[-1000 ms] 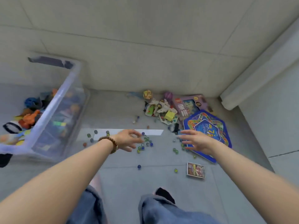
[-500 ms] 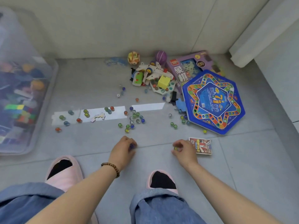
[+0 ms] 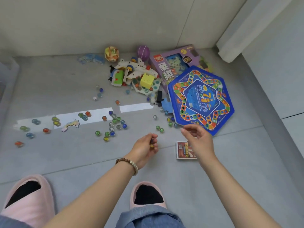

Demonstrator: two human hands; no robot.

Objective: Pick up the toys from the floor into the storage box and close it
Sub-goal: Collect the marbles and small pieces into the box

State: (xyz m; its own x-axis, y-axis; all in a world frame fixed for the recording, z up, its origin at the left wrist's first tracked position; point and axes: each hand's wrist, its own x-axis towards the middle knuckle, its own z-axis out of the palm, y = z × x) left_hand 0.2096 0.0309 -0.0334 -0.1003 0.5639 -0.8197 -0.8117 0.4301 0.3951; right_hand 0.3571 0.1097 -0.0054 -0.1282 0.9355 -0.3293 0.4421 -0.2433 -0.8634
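Observation:
Several glass marbles (image 3: 113, 127) lie scattered over the grey floor. My left hand (image 3: 144, 148) is curled shut on a few marbles, one blue and one yellow showing between the fingers. My right hand (image 3: 197, 142) hovers with fingers apart and nothing in it, above a small red card box (image 3: 181, 150), just right of two green marbles (image 3: 159, 128). A blue hexagonal game board (image 3: 202, 99) lies beyond it. Only a corner of the clear storage box (image 3: 9, 71) shows at the far left edge.
By the wall lies a pile of toys (image 3: 136, 76) with a yellow cube (image 3: 147, 80), a purple game box (image 3: 167, 69), a purple ball (image 3: 143, 52) and a patterned ball (image 3: 111, 53). A puzzle piece (image 3: 70, 125) lies left. My pink slippers (image 3: 28, 199) stand in front.
Both hands have lifted off the floor. The left now holds marbles near the middle, and the right has opened and risen over the card box. The view has swung right.

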